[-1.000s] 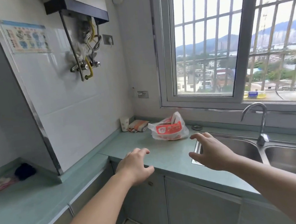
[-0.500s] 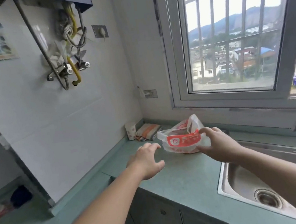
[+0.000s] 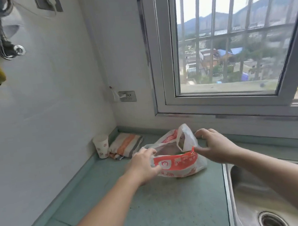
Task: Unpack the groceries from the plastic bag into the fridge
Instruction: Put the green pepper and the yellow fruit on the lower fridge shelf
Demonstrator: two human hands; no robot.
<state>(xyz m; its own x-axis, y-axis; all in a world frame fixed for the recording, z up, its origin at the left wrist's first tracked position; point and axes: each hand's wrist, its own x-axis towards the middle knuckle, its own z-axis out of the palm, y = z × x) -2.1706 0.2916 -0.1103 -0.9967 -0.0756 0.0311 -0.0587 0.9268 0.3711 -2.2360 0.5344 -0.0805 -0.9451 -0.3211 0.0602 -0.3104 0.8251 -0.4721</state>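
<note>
Plastic bag (image 3: 177,163) on counter (image 3: 154,204), left hand (image 3: 144,165) and right hand (image 3: 215,146) fingers gripping its rim, contents unclear

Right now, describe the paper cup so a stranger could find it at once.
Follow the green counter to the corner left of the window. The paper cup stands upright against the wall beside a folded striped cloth; it alone is white with small red dots.
</note>
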